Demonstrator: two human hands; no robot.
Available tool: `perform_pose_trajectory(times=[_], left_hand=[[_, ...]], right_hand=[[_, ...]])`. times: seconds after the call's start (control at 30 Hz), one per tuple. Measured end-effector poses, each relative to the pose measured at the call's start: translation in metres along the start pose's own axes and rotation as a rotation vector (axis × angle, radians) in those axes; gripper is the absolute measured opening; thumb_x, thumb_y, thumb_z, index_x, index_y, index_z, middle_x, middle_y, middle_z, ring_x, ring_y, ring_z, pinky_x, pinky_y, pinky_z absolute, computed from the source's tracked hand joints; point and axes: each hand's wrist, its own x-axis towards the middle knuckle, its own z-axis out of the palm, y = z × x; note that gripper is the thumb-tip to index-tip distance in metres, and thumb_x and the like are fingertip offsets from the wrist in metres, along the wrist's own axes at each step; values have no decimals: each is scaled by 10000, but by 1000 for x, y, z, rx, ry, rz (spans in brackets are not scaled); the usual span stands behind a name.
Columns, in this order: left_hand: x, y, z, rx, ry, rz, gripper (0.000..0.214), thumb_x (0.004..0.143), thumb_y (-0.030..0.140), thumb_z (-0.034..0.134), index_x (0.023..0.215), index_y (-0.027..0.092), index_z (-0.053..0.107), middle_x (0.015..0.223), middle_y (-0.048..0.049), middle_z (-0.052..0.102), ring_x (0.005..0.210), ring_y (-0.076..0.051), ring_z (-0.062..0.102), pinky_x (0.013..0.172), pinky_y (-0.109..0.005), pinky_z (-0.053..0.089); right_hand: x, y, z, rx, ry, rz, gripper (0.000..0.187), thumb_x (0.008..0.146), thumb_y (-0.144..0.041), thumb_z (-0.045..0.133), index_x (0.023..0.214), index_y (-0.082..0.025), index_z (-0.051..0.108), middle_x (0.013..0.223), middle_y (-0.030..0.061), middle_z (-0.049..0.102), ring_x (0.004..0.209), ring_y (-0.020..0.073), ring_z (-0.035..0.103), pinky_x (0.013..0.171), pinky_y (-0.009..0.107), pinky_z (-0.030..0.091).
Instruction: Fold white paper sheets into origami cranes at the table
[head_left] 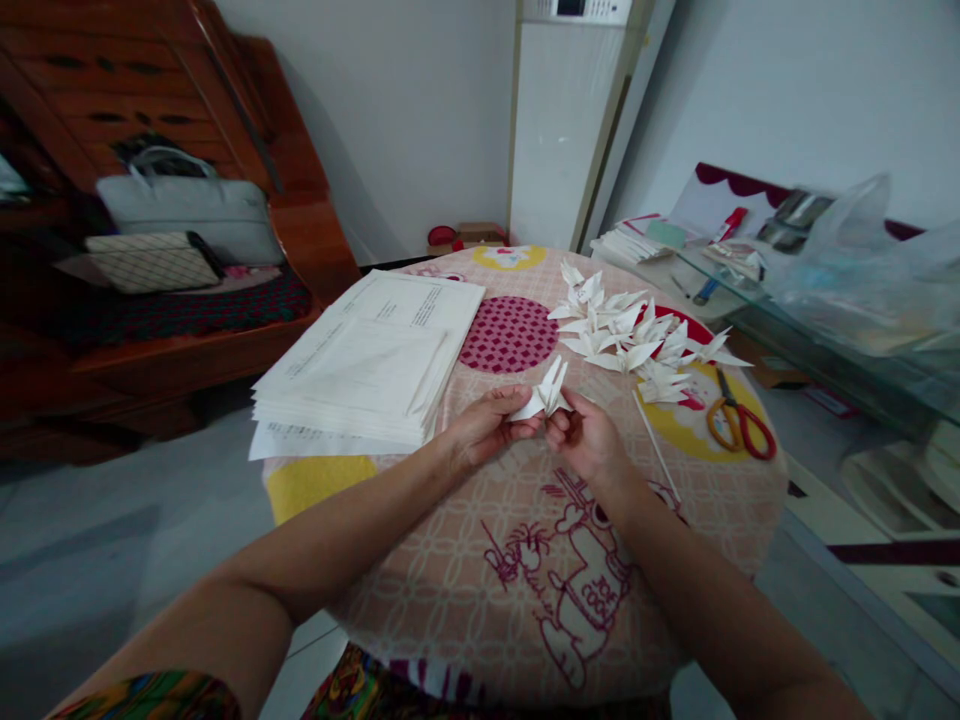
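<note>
Both my hands meet over the middle of a round table (420, 590) covered with a patterned pink cloth. My left hand (484, 425) and my right hand (585, 435) pinch a small folded white paper crane (546, 392) between their fingertips, just above the cloth. A pile of several finished white paper cranes (637, 335) lies beyond my right hand. A thick stack of white paper sheets (375, 360) sits beyond my left hand.
Orange-handled scissors (739, 425) lie at the table's right edge, with a thin white stick (656, 450) beside my right hand. A dark wooden bench (187, 340) with bags stands at left. A glass-topped table (825, 340) with a plastic bag is at right.
</note>
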Motion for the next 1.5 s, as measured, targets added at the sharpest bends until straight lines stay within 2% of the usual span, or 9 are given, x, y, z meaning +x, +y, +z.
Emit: perform_pose_trajectory(times=[0.17,0.33,0.63,0.9,1.1,1.33,1.5], left_hand=[[2,-4,-1,-13,-28,-12,110,914,153,657,848,71,691,689,-62,705,525,-96,645,515,-164,561],[0,-3,-2,28,-84,-53,79,818,98,761,837,54,698,683,-40,695,516,-66,617,521,-142,541],[0,-1,-2,84,-20,-26,125,831,145,760,762,71,686,588,-15,668,401,-33,512,412,-120,411],[-2,1,-1,93,-50,25,231,802,217,804,705,87,639,570,-5,662,393,-49,547,410,-125,439],[-5,5,2,121,-25,-1,171,807,167,792,742,76,662,636,-41,711,462,-65,615,455,-123,490],[-6,8,-1,206,-42,-7,190,805,179,795,720,72,663,595,-45,697,422,-65,593,417,-123,457],[-6,6,-6,250,-114,-26,305,772,324,832,880,65,714,689,-91,741,548,-141,689,526,-208,558]], right_hand=[[-1,0,2,42,66,28,392,898,-343,603,564,-209,446,400,-78,404,310,76,346,312,208,292],[0,1,-1,41,61,11,398,865,-362,670,579,-205,441,418,-88,394,331,72,371,322,203,303],[-1,-2,-1,40,58,-8,466,842,-495,710,615,-222,408,418,-104,351,334,74,358,323,207,295],[-4,-5,2,64,71,-9,482,863,-489,698,595,-213,409,423,-102,335,341,68,343,324,204,287],[-3,-6,0,80,93,-4,474,893,-457,668,588,-212,401,413,-100,325,337,68,334,321,203,282],[-2,-9,-4,40,70,-46,478,850,-459,703,576,-219,393,405,-104,318,326,66,340,315,199,297],[-4,-5,-5,-126,101,-222,459,783,-484,742,548,-220,449,391,-92,360,305,83,383,298,222,328]])
